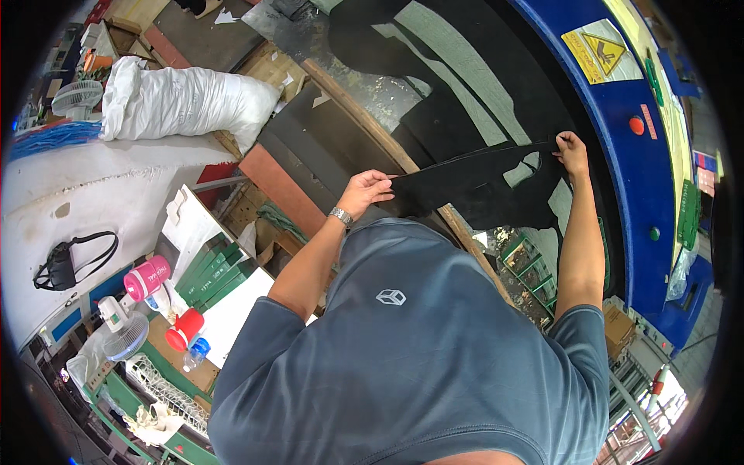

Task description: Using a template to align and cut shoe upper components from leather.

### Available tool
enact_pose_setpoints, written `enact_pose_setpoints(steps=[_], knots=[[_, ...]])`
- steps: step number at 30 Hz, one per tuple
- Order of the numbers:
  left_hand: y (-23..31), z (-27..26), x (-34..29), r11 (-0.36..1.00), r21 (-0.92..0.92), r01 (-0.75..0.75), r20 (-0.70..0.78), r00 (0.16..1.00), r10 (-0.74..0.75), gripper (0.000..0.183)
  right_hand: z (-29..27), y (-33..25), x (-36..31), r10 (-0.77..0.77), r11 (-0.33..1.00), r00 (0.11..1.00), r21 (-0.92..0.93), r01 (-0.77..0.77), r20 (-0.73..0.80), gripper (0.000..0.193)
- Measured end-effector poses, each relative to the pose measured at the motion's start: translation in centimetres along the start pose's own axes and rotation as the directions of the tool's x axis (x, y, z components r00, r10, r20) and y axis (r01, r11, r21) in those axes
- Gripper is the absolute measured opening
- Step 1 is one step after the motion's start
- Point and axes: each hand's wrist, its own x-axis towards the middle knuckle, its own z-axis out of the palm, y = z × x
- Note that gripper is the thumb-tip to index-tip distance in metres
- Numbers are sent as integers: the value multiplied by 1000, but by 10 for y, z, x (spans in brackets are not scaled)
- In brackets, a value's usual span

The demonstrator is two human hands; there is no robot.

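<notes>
A black, flexible sheet [465,180] with cut-out openings stretches between my two hands. Its far edge runs nearly straight from one hand to the other. My left hand [367,191], with a metal watch at the wrist, pinches the left corner between thumb and fingers. At the right end, my right hand [572,155] grips the edge with its fingers closed. Pale green-grey surface [521,172] shows through an opening in the sheet. Beyond it lies more black sheet material [442,120], with long curved gaps showing the same pale surface. The sheet's near part is partly hidden by my body.
A blue machine [643,178] with a yellow warning sign and a red button curves along the right. A wooden beam [360,116] runs diagonally beside dark boards. At left stand a stuffed white sack [178,101], a white table [203,232] with green pieces, and a fan [128,337].
</notes>
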Motion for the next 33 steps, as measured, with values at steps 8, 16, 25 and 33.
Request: enact_pose_setpoints(steps=[8,16,25,33], knots=[[-4,-12,4,991,114,75,67,994,-83,15,1,-6,3,79,997,996,-2,-79,33,5],[11,-5,-3,988,8,156,178,972,-155,13,2,-1,6,66,998,997,12,-66,38,4],[1,-10,6,993,-11,115,134,985,-113,14,0,-14,-5,-27,998,1000,62,28,-10,6],[84,18,-71,997,73,-30,-48,998,34,18,-38,-95,-26,-246,966,969,-96,242,-31,17]])
